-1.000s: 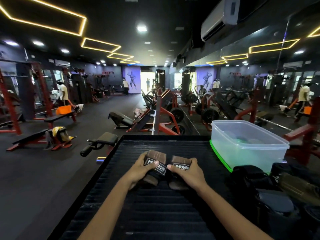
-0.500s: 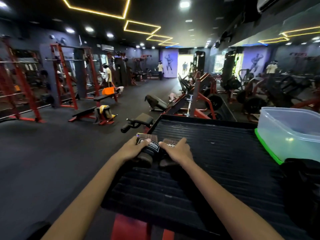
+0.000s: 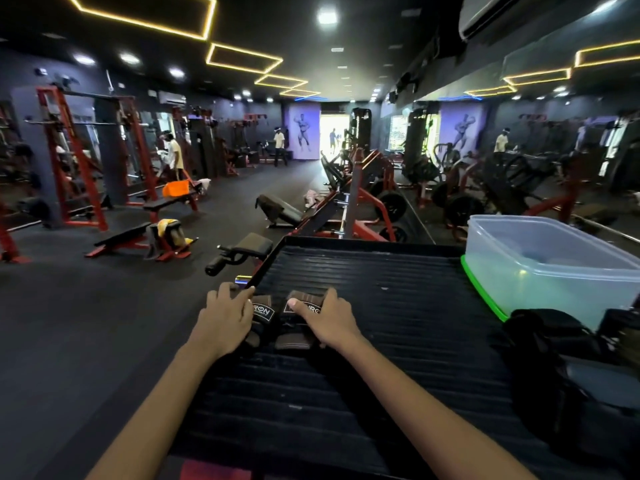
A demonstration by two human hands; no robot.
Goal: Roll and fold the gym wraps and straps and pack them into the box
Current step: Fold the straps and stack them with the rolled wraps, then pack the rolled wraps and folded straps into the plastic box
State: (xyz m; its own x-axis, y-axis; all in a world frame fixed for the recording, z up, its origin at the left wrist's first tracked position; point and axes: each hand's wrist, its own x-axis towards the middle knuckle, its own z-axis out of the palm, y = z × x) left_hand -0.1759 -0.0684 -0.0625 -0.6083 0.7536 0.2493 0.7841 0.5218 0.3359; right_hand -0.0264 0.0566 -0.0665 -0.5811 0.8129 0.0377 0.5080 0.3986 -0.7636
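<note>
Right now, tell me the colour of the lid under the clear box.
Bright green lid, seen in the head view.

Head-worn view, forward and downward

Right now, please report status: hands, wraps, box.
Left hand and right hand each grip one wrap. Both wraps on black mat. Box right, open, path unobstructed.
</note>
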